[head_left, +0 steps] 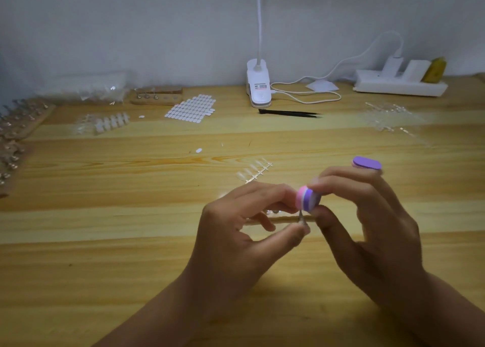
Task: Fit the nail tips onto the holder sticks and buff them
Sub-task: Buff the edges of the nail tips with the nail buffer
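Note:
My left hand (pixel 246 223) pinches a thin metal holder stick (pixel 302 219) between thumb and fingers; the nail tip on it is hidden behind the buffer. My right hand (pixel 367 215) grips a small pink, white and purple buffer block (pixel 307 199) and holds it against the top of the stick. A strip of clear nail tips (pixel 253 170) lies on the wooden table (pixel 131 254) just beyond my hands. A second purple buffer (pixel 367 163) lies behind my right hand.
Black tweezers (pixel 290 113) and a white clip lamp (pixel 258 86) with its cable sit at the back. A sheet of white adhesive tabs (pixel 191 109), wooden stick stands (pixel 157 96), more nail-tip strips (pixel 110 122) and a power strip (pixel 399 85) line the far side.

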Demonstrator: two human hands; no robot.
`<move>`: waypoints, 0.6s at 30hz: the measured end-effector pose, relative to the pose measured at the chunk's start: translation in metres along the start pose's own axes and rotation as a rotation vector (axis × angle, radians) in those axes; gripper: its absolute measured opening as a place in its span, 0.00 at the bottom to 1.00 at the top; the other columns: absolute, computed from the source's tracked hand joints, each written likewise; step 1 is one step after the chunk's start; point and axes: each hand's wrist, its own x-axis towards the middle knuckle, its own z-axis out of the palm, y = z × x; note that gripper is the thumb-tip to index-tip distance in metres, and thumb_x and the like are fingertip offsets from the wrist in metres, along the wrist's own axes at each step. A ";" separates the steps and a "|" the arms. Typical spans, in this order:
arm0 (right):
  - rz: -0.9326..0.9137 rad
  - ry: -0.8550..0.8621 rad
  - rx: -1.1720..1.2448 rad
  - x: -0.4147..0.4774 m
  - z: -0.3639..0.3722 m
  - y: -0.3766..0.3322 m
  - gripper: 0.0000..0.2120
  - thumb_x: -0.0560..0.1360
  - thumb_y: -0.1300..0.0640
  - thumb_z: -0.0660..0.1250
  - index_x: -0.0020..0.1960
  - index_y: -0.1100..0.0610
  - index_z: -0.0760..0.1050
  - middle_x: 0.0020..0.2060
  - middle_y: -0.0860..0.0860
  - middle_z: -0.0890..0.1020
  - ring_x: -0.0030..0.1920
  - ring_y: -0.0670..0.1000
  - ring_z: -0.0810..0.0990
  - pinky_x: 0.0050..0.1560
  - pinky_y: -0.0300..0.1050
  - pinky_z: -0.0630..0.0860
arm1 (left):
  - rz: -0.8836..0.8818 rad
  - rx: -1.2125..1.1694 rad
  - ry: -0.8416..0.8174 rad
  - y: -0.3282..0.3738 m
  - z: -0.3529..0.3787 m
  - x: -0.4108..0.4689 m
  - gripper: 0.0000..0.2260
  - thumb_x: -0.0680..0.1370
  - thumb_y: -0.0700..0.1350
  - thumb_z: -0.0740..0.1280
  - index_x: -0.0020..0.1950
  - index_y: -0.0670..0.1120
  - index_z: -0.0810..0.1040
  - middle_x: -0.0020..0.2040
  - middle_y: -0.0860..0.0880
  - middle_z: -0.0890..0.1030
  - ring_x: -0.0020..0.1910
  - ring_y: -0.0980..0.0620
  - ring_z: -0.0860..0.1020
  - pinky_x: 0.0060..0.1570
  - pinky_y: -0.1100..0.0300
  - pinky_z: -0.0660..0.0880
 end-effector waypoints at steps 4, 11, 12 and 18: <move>0.066 -0.046 -0.047 0.001 -0.006 0.007 0.11 0.77 0.64 0.66 0.59 0.58 0.73 0.51 0.51 0.78 0.53 0.46 0.78 0.58 0.34 0.73 | -0.017 -0.029 0.004 0.000 -0.004 0.000 0.11 0.70 0.40 0.77 0.51 0.45 0.83 0.46 0.54 0.84 0.47 0.54 0.83 0.39 0.65 0.78; 0.027 -0.070 0.028 0.000 -0.001 0.003 0.12 0.77 0.65 0.65 0.60 0.59 0.73 0.52 0.51 0.78 0.55 0.46 0.78 0.58 0.38 0.75 | -0.027 0.004 -0.019 -0.002 -0.003 0.001 0.12 0.69 0.40 0.77 0.51 0.49 0.84 0.45 0.56 0.84 0.45 0.55 0.82 0.38 0.65 0.77; 0.050 -0.075 0.001 0.000 -0.002 0.008 0.11 0.77 0.65 0.65 0.60 0.59 0.73 0.52 0.51 0.78 0.54 0.45 0.78 0.58 0.37 0.75 | -0.039 -0.005 -0.017 -0.003 -0.004 0.001 0.11 0.69 0.40 0.77 0.50 0.49 0.84 0.45 0.56 0.84 0.45 0.53 0.83 0.38 0.64 0.77; -0.028 -0.111 0.061 -0.003 0.002 0.009 0.12 0.78 0.64 0.67 0.61 0.59 0.74 0.54 0.53 0.79 0.57 0.48 0.78 0.59 0.39 0.75 | -0.039 0.015 -0.046 -0.005 -0.003 0.003 0.12 0.69 0.40 0.77 0.51 0.51 0.84 0.46 0.58 0.84 0.44 0.56 0.82 0.37 0.64 0.77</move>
